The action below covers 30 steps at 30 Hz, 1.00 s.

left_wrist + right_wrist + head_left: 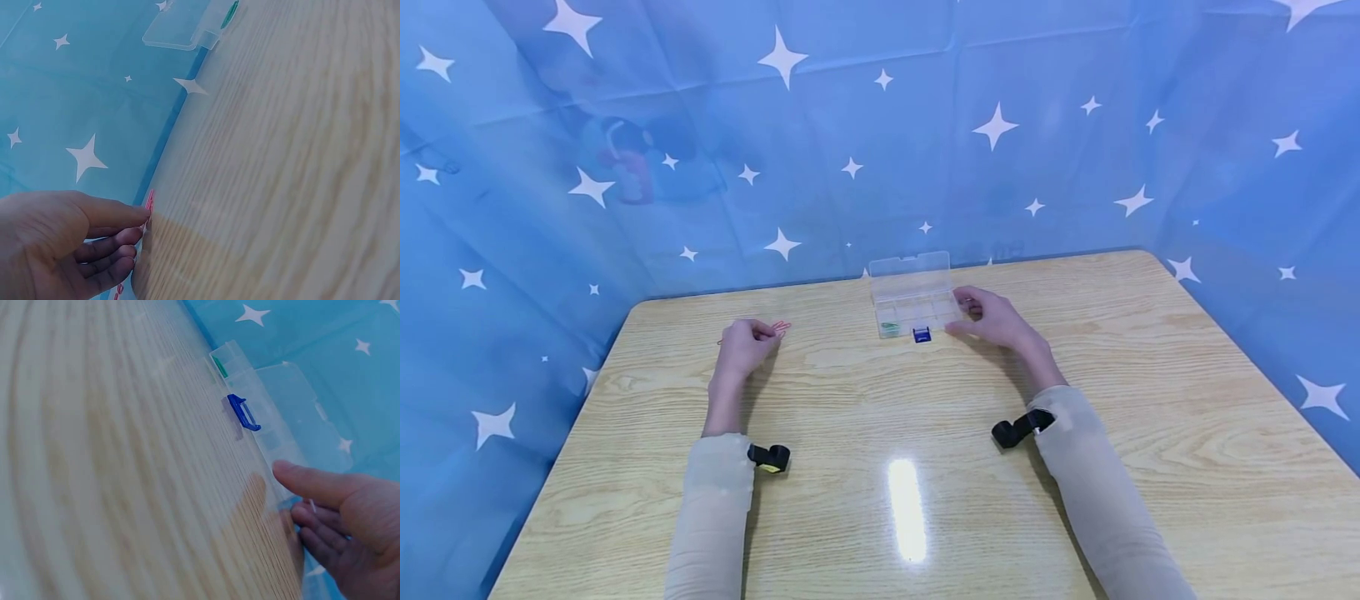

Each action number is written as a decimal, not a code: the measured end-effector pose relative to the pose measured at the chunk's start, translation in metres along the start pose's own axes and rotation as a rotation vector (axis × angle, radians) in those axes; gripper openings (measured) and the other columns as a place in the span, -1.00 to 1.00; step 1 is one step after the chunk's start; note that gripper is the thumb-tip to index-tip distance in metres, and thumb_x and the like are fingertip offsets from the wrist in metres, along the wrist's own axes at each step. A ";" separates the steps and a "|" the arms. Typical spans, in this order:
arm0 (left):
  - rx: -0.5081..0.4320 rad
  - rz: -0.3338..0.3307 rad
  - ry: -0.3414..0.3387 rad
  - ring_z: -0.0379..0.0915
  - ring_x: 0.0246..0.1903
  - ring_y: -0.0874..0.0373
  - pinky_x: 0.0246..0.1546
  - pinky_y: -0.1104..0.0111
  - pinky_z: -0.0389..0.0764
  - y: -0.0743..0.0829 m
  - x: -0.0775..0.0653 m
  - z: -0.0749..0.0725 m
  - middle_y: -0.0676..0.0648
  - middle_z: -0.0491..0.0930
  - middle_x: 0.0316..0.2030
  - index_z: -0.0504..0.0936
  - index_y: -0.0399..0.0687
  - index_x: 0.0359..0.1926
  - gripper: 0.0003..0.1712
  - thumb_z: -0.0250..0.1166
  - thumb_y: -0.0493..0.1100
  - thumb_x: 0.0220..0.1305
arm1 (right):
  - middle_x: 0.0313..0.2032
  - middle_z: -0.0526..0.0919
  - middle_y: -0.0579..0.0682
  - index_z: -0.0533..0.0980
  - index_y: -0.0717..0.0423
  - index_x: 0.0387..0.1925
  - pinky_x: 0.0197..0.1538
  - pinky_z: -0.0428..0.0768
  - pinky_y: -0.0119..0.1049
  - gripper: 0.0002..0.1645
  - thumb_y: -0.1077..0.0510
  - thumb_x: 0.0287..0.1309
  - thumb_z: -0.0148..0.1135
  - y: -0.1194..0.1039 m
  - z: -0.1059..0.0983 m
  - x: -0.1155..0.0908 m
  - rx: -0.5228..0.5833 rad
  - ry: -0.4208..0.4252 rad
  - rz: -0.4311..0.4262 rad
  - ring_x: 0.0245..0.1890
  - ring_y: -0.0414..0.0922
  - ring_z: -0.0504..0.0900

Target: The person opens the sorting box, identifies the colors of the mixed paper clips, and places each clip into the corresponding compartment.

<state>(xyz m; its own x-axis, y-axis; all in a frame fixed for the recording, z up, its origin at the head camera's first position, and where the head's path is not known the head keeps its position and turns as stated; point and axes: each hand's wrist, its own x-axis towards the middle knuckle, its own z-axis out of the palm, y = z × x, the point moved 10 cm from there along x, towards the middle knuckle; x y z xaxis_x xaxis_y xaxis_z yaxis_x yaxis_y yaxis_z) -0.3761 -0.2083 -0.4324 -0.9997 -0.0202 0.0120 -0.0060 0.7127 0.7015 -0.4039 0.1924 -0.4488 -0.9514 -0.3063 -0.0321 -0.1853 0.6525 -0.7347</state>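
Observation:
My left hand [747, 346] is over the left part of the table, its thumb and index finger pinching at red paper clips [782, 326]. In the left wrist view, a red clip [150, 200] sticks out past those fingertips, and more red shows below the hand. A clear compartment box [917, 312] stands at the table's back with its lid raised. Green paper clips [890, 327] lie in its front left compartment. My right hand [996, 318] holds the box's right end, thumb at the front corner and curled fingers behind. A small white sliver [314, 505] shows by those fingers; its kind is unclear.
A blue latch [922, 334] juts from the front of the box. The wooden table [850, 417] ends at the back against a blue star-patterned cloth [820, 167]. Black wrist cameras [771, 457] stick out from both sleeves.

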 end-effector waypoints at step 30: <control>0.006 0.101 -0.018 0.57 -0.32 -0.05 -0.36 0.30 0.53 0.036 0.000 0.014 -0.28 0.67 -0.26 0.70 -0.39 -0.17 -0.79 0.25 -0.26 0.41 | 0.30 0.43 0.25 0.23 0.22 0.47 0.37 0.31 0.07 -0.09 -0.01 0.25 0.42 0.000 0.000 0.001 -0.010 0.008 -0.002 0.31 0.18 0.38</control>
<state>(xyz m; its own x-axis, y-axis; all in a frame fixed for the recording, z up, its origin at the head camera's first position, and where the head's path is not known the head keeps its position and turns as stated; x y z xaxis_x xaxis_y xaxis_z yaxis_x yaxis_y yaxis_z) -0.3770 -0.1722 -0.4172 -0.9955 0.0647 0.0692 0.0946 0.7149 0.6928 -0.4052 0.1919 -0.4495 -0.9530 -0.3019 -0.0247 -0.1899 0.6591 -0.7277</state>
